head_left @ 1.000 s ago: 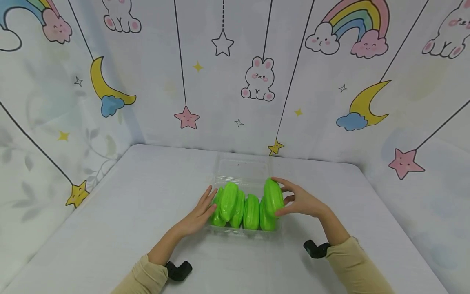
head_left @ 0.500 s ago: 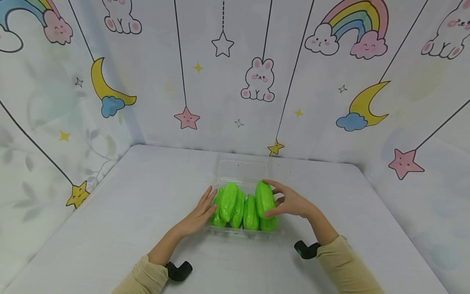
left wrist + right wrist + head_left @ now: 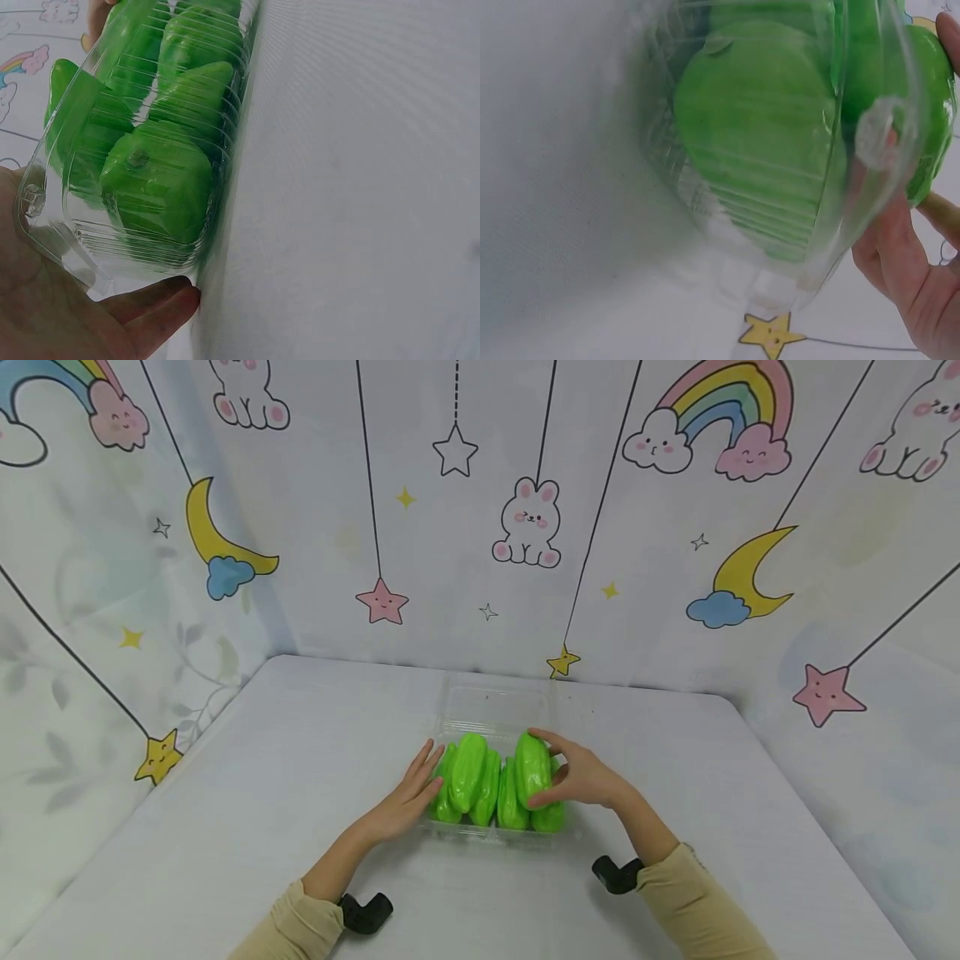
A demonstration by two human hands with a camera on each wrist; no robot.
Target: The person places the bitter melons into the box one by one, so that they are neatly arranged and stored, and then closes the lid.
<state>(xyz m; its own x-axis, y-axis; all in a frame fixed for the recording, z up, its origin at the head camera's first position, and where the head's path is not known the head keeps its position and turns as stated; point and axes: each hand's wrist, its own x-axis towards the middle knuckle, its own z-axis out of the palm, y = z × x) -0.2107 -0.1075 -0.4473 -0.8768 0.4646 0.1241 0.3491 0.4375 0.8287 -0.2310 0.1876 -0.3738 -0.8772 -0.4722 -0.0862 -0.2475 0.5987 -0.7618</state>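
- Head view: my left hand [image 3: 405, 797] lay flat, fingers straight, against the left end of the clear plastic box [image 3: 497, 822], steadying it on the white table [image 3: 225, 827]. My right hand [image 3: 581, 777] was curled round the green pepper [image 3: 531, 768] at the right end of the row, holding it raised above the other green peppers [image 3: 468, 781] packed between my two hands. The box's open lid [image 3: 497, 706] lay flat beyond my fingers.
- Left wrist view: my palm [image 3: 52, 315] pressed the box's corner [image 3: 45, 217]; the green peppers inside stood tight against the ribbed wall, the nearest one [image 3: 157, 184] just past my fingertip [image 3: 169, 300].
- Right wrist view: my fingers [image 3: 900, 247] were seen through the box's rim [image 3: 870, 127], with one pepper [image 3: 757, 127] filling the wall nearest them.
- Step in hand, as I judged it: seating the last pepper into the row. The next move would call for pushing it down into the gap beside my right hand while my left braced the box.
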